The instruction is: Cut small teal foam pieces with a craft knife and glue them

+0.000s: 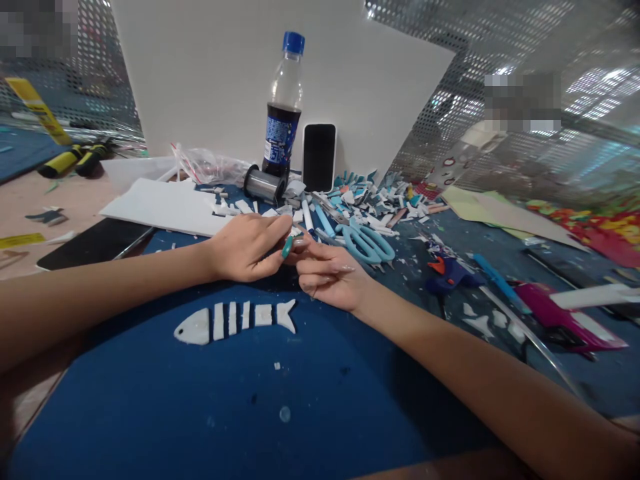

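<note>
From my remote seat I saw both hands meet over the blue mat (310, 407), just beyond the white fish cut-out (235, 320) that lay in segments on it. The left hand (247, 247) had its fingers curled and pinched around a small teal piece (287, 247), thumb and forefinger closed on it. The right hand (330, 273) was touching the left at the fingertips, its fingers loosely bent — whether it actually gripped the teal piece as well I could not tell, since the left hand covered the contact.

The teal piece sat between the two hands, lifted just above the mat. Just past the fingertips lay a pair of light-blue scissors (367, 243), handles toward the right hand, near but apart from it. Around and behind them was a heap of white and teal scraps (373, 200).

Farther back a cola bottle (283, 110) with a blue cap stood upright beside a dark phone (319, 157) that leaned against a white board (210, 73). A spool (263, 185) lay on its side at the foot of the bottle. To the right of the scissors rested a blue glue gun (453, 273) — well apart from both hands. A white sheet (165, 207) lay flat to the left, beyond the left forearm.
</note>
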{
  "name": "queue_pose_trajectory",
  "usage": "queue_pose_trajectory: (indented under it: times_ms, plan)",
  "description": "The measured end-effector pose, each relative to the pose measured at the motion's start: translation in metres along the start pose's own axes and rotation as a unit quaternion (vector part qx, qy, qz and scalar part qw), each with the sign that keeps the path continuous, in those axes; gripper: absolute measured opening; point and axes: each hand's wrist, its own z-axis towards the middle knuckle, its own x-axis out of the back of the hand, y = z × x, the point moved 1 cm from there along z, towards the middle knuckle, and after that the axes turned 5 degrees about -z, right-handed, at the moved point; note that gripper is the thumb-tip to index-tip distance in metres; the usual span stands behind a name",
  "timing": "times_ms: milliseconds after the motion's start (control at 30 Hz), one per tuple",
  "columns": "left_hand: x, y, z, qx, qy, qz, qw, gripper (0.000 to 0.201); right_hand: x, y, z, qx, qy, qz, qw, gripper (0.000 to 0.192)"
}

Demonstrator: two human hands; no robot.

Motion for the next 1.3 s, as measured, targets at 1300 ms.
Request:
queue_pose_trajectory:
  times_ms: [1300]
  plan:
    - [0.008, -0.036, -0.005, 0.137, 0.169, 0.045, 0.975, 0.025, 0.011, -0.025, -0.010, 0.181, 0.040, -0.161, 0.969, 0.047]
